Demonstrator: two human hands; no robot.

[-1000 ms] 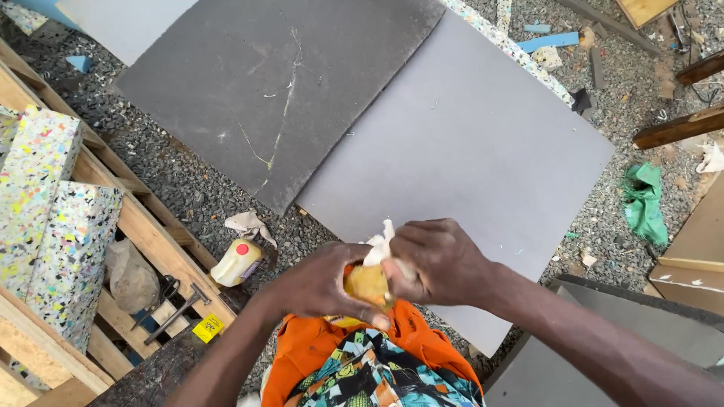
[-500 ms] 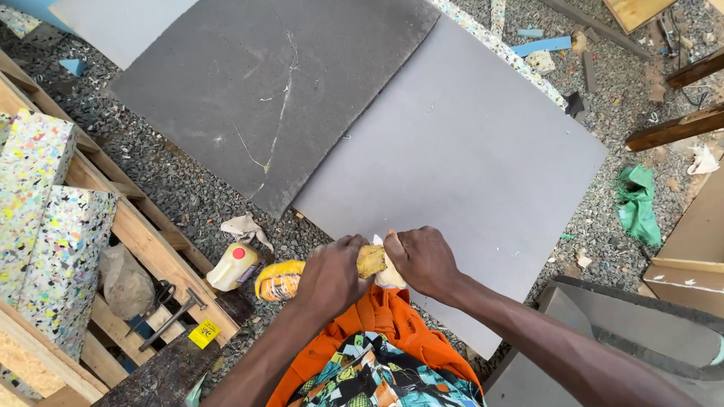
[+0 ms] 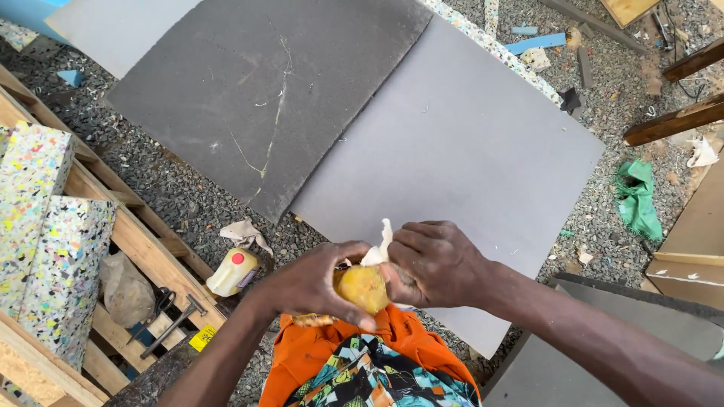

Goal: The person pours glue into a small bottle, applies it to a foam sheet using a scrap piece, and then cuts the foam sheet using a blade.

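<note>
My left hand (image 3: pixel 313 283) is cupped round a round yellow lump (image 3: pixel 363 287), fingers closed on it, held over my lap above the orange cloth (image 3: pixel 317 350); right hand (image 3: pixel 437 264) pinches a white rag (image 3: pixel 379 246) against its top; looks like wiping mid-way, lump mostly covered, can't tell how much is left; grey foam sheets (image 3: pixel 452 143) lie untouched ahead.

- left hand (image 3: pixel 313 283) and right hand (image 3: pixel 437 264) bare; no gloves, rings or sleeves;
- orange cloth (image 3: pixel 309 354) just below fingers; bright patterned garment (image 3: pixel 369 377) beneath
</note>
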